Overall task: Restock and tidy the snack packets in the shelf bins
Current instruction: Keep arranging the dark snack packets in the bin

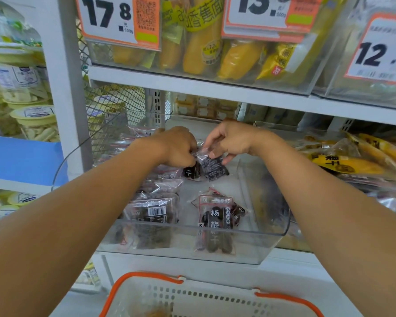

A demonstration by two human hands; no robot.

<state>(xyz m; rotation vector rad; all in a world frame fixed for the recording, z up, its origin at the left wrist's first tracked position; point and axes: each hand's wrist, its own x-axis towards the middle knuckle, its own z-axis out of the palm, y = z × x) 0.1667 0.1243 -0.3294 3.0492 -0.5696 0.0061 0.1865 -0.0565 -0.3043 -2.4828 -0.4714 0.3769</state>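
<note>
A clear plastic bin (pixel 272 233) on the middle shelf holds several dark dried-plum snack packets. Both my hands reach into it. My left hand (pixel 176 146) grips a dark packet (pixel 191 172) with curled fingers. My right hand (pixel 232 139) pinches the top of another dark packet (pixel 212 168), held back side up just above the bin floor. The two held packets touch each other. A row of packets (pixel 154 203) lies stacked along the bin's left side. One packet (pixel 216 217) lies face up alone near the front wall.
A white basket with orange handles (pixel 181 279) sits below the shelf in front of me. Yellow snack packets (pixel 352 162) fill the bin to the right. Bins with price cards (pixel 114 19) stand on the shelf above. Tubs (pixel 32 115) stand on the left shelf.
</note>
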